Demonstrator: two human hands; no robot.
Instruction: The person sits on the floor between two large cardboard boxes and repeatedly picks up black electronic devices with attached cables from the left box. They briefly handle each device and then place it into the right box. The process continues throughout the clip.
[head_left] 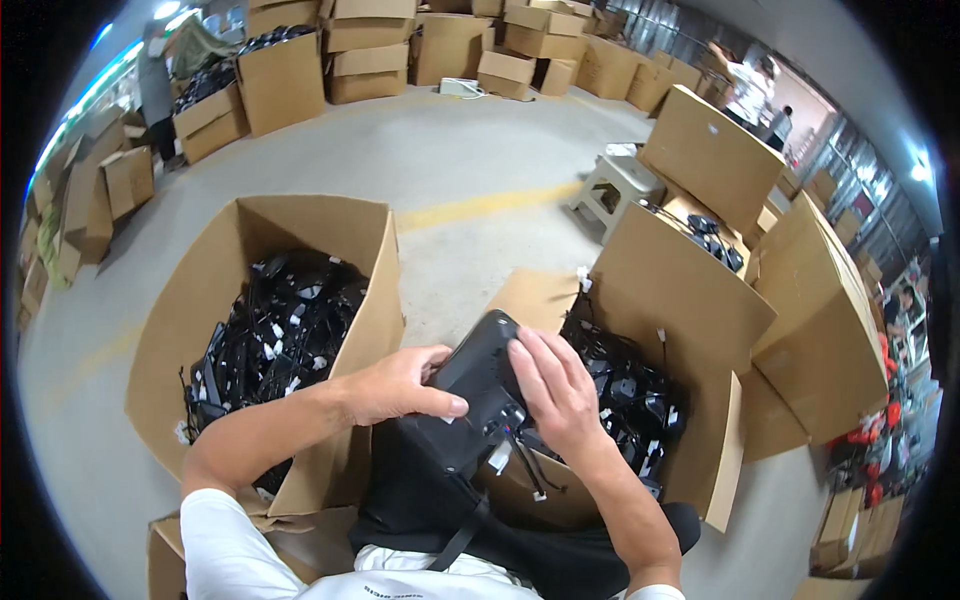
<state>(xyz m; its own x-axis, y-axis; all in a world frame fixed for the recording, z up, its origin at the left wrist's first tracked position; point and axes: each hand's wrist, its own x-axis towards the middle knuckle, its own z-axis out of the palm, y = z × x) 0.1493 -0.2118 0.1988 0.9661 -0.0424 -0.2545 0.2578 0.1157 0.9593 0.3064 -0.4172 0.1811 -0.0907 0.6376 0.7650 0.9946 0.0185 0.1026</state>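
The place looks like a workshop or packing area inside a warehouse-like hall. A broad grey floor (450, 140) with a painted yellow line (490, 204) is edged by stacked cardboard boxes (370, 70), and large open cartons (190, 300) close to the worker hold heaps of black cabled parts (290, 310), a bulk quantity. A pale plastic stool (622, 182) stands among the boxes, bright lamps (918, 172) shine overhead, and other people (750, 92) appear farther back.
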